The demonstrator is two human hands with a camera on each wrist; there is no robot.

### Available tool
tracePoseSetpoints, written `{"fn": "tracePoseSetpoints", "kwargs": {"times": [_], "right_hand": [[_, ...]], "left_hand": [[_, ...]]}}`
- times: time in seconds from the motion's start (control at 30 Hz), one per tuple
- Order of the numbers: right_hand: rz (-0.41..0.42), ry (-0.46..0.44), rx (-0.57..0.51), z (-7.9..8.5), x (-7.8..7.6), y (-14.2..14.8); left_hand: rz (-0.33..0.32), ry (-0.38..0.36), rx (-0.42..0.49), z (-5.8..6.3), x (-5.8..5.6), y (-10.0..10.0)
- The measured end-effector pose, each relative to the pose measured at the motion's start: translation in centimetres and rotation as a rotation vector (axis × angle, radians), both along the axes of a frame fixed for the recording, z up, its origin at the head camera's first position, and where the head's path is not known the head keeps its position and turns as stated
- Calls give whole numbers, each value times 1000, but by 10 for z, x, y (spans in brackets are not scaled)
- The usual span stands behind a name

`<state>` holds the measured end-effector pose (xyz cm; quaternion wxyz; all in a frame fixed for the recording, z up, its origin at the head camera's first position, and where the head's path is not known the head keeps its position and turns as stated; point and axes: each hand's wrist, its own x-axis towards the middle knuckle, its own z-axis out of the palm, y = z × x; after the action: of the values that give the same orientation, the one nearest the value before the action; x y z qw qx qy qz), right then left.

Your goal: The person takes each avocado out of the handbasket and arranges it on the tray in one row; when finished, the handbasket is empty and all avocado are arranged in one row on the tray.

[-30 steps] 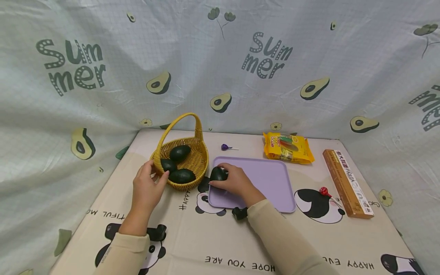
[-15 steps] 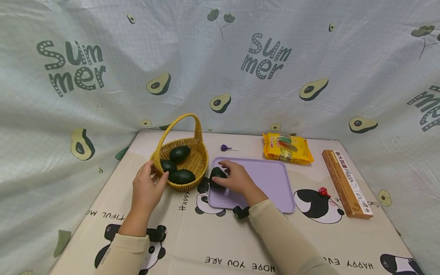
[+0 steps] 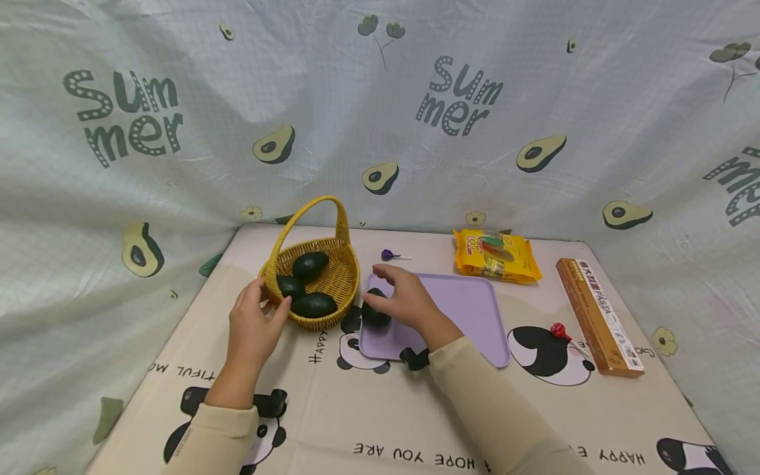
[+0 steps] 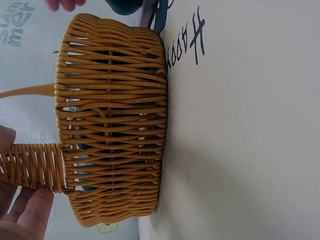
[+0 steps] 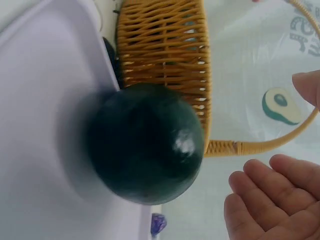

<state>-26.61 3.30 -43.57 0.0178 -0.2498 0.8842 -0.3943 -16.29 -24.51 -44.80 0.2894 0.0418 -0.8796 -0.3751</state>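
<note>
A yellow wicker basket stands at the left of the table with several dark green avocados inside, one of them an avocado toward the back. My left hand pinches the foot of its handle, thumb on one side and fingers on the other. On the left end of a lilac tray lies another avocado. Just over it is my right hand, fingers spread and holding nothing; in the right wrist view its fingers are apart from the fruit.
Behind the tray lie a purple-wrapped lollipop and a yellow snack bag. Further right are a red lollipop and a long brown pasta box. A printed curtain hangs around the table's back and sides.
My right hand has let go of the avocado, spread its fingers and lifted slightly. The avocado now rests on the tray. My left hand stays at the basket handle.
</note>
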Motion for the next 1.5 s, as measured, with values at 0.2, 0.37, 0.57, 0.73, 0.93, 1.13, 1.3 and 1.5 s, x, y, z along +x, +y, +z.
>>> {"fn": "tracePoseSetpoints", "kwargs": {"times": [0.2,0.37,0.57,0.73,0.93,1.13,1.3,1.5], "right_hand": [[64,18,7,9,2,-3],[110,20,23,16,1,-9],[178,-8,27,24,-1,-18],[245,23,24,28,-2,-24],[272,14,54,31,-6,-33],[278,-25,88,29,-12,-43],[280,-52,127,26,-19,-50],[294,-84,169,30,-24,-60]], "left_hand": [[-4,-1,-8,-1,1,-1],[-6,-2,-12,-2,0,-1],[-4,-8,-17,-2,0,-1],[-6,-14,-18,-2,0,-1],[-6,-31,-18,-1,1,-1],[-1,-41,-23,1,1,-2],[-4,-40,-25,0,1,-2],[-6,-28,-31,-1,0,-3]]}}
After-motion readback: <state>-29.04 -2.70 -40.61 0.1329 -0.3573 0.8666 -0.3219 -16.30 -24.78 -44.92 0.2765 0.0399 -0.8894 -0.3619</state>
